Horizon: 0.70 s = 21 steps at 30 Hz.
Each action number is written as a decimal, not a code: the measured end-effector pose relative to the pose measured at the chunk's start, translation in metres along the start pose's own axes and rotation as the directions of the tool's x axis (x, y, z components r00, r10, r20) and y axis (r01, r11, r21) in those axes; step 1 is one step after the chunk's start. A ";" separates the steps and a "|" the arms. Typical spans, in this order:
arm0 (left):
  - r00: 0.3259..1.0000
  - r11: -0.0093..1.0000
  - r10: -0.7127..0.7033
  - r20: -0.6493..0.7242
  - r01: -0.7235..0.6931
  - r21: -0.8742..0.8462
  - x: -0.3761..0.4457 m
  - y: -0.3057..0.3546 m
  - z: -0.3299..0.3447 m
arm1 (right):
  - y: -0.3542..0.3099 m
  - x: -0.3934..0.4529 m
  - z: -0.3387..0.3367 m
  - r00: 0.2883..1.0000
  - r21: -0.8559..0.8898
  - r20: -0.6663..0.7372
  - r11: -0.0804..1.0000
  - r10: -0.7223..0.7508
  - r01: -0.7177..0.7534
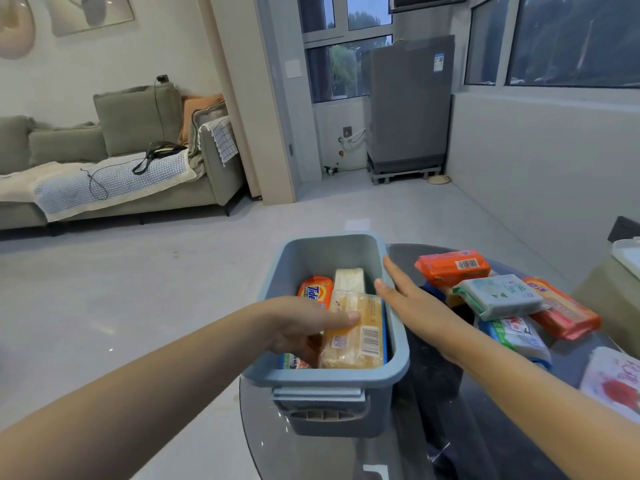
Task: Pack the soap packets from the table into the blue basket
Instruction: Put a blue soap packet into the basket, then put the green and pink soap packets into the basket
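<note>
Left hand pinches a yellow soap packet inside the blue basket, w/ an orange packet & a white bar beyond it, right hand flat-fingered over the basket's right rim, more packets piled on the table just right of it.

The basket stood on the near left part of the bench, its handled end toward the camera. Inside it, a Tide packet lay at the far left, a wrapped bar just right of it, and a large soap packet in front of both. The left hand reached into the basket from the left, its thumb on that large packet. The right hand lay flat over the basket's right rim. Right of the basket, a heap of soap packets lay on the bench, overlapping one another. A sofa stood far behind on the left, a washing machine behind at centre.
</note>
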<state>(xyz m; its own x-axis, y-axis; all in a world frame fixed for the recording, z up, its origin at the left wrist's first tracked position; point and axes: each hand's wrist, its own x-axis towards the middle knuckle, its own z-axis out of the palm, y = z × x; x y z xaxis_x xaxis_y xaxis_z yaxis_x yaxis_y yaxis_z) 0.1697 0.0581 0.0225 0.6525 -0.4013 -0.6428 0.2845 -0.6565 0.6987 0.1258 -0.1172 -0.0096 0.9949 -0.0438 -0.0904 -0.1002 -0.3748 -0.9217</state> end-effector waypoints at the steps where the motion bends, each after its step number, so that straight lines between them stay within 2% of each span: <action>1: 1.000 1.000 -0.006 -0.021 0.006 0.008 0.001 0.000 0.004 | 0.000 0.000 0.000 1.000 -0.003 0.004 1.000 -0.002 0.002; 5: 0.996 1.000 -0.008 -0.091 0.005 -0.030 0.002 -0.005 0.015 | -0.001 0.000 0.003 1.000 0.025 0.011 0.999 -0.027 0.027; 8: 0.981 0.990 0.015 -0.195 0.013 0.144 0.003 -0.011 0.019 | -0.001 -0.003 0.004 1.000 0.013 0.007 1.000 -0.028 0.028; 10: 0.959 0.985 0.040 -0.279 0.010 0.173 0.002 -0.010 0.022 | 0.000 -0.006 0.003 1.000 0.038 0.004 0.999 -0.028 0.027; 12: 0.907 0.983 0.117 -0.404 -0.049 0.175 -0.001 -0.004 0.027 | 0.004 -0.011 0.002 0.999 0.050 -0.005 0.998 -0.035 0.035; 15: 0.791 0.955 0.297 -0.535 -0.241 0.174 -0.004 0.006 0.039 | 0.011 -0.017 -0.004 0.997 0.018 -0.050 0.998 -0.062 0.063; 17: 0.729 0.930 0.364 -0.580 -0.323 0.177 -0.006 0.013 0.050 | 0.015 -0.019 -0.013 0.992 0.014 -0.099 0.997 -0.079 0.081; 21: 0.614 0.859 0.501 -0.610 -0.437 0.265 -0.005 0.033 0.074 | 0.022 -0.024 -0.039 0.970 0.149 -0.232 0.982 -0.077 0.113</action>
<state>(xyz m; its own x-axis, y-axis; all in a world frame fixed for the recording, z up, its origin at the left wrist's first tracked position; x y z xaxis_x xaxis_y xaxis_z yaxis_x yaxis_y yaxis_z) 0.1238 -0.0089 0.0248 0.9716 -0.1855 0.1466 -0.2270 -0.5577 0.7984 0.0997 -0.1605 -0.0128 0.9709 -0.2286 0.0706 0.0154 -0.2349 -0.9719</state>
